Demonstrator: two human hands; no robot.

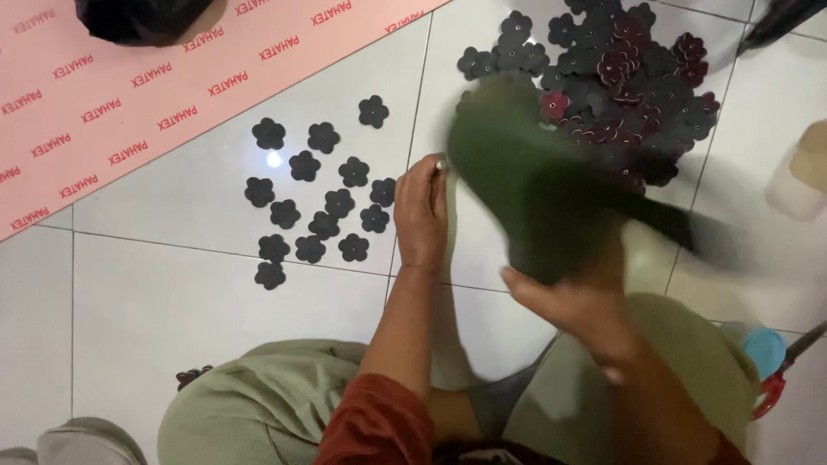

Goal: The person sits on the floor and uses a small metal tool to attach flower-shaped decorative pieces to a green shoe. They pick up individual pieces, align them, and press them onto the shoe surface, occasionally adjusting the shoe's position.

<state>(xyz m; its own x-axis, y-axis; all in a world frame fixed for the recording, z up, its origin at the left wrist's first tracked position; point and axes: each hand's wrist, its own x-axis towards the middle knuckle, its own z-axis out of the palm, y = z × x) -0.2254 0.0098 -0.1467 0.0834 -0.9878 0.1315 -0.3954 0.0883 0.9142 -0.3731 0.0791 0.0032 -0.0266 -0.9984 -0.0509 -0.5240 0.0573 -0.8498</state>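
My left hand (pixel 422 215) rests fingers-down on the white tile floor and pinches the left edge of a dark green sheet (pixel 525 185), which is blurred by motion. My right hand (pixel 573 306) grips the same sheet from below, near its lower edge. Left of my left hand lie several flat black flower-shaped cutouts (pixel 314 198), spread singly on the tile. Beyond the green sheet is a heap of black and dark red flower cutouts (pixel 629 69), partly hidden by the sheet.
A pink printed board (pixel 129 95) covers the floor at top left, with a black bag (pixel 138 17) on it. My knees in olive cloth (pixel 258 396) fill the bottom. A light blue cap (pixel 764 349) and red-handled scissors (pixel 780 383) lie at lower right.
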